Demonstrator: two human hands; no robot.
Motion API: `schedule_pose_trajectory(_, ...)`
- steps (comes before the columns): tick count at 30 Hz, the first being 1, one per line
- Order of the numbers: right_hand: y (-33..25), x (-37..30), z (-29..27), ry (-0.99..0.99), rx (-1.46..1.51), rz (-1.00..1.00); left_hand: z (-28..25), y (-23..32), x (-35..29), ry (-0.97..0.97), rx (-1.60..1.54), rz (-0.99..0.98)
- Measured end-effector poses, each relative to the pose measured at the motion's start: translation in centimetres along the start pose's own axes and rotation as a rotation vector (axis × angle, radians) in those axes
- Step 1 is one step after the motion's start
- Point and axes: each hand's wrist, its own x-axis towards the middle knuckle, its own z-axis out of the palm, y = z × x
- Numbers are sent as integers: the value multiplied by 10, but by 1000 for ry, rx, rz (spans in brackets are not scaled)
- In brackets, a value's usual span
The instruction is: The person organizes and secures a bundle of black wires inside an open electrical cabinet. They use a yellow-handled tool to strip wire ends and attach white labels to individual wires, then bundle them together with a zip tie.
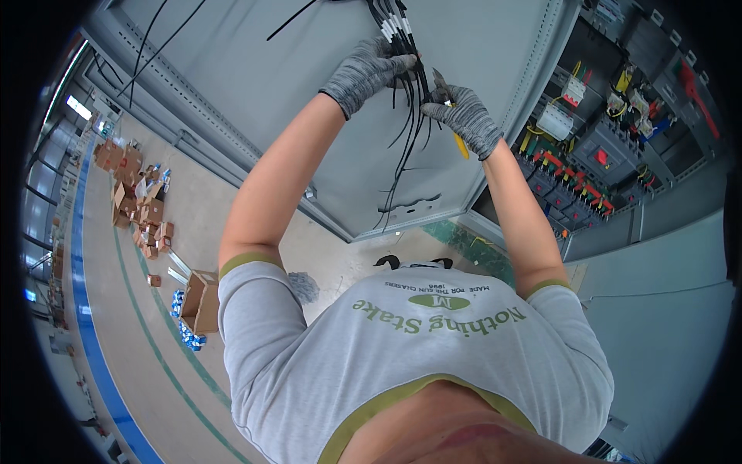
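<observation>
Left to right, as seen looking down my own arms.

Cardboard boxes (147, 205): scattered on the workshop floor far to my left, well apart from my hands.

My left hand (369, 71): grey knit glove, fingers curled closed around the black wire bundle (408, 93), gripping it high up against the grey cabinet door (255, 69).

Black wire bundle: long axis runs from the top of the door down toward me, loose tails fanning out below my grip. It lies between my two hands, touching the left, just beside the right. My left hand is the nearer.

My right hand (466, 117): grey glove, closed on a yellow-handled cutter (452, 116), its tip pointing in at the bundle.

Open electrical cabinet (610, 147): to my right, breakers and coloured wiring inside.
</observation>
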Motion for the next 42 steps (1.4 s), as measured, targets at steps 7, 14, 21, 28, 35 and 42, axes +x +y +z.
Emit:
schedule_pose_trajectory(7,3,-11,-1,46,184,-93,-3,5,-5,-72,-19,24)
schedule_pose_trajectory(14,-16,-19,-1,-99,291,-126,1,10,-10,-124,-121,14)
schedule_pose_trajectory(21,-19,-22,-1,-142,347,-83,10,6,-19,-92,-221,72)
schedule_pose_trajectory(28,-16,-27,-2,-136,334,-86,21,21,-26,-46,-368,14)
schedule_pose_trajectory(35,-18,-33,-4,-104,275,-144,34,15,-29,-14,-488,94)
schedule_pose_trajectory(42,-19,-32,-3,-22,523,-119,35,16,-33,-31,-513,130)
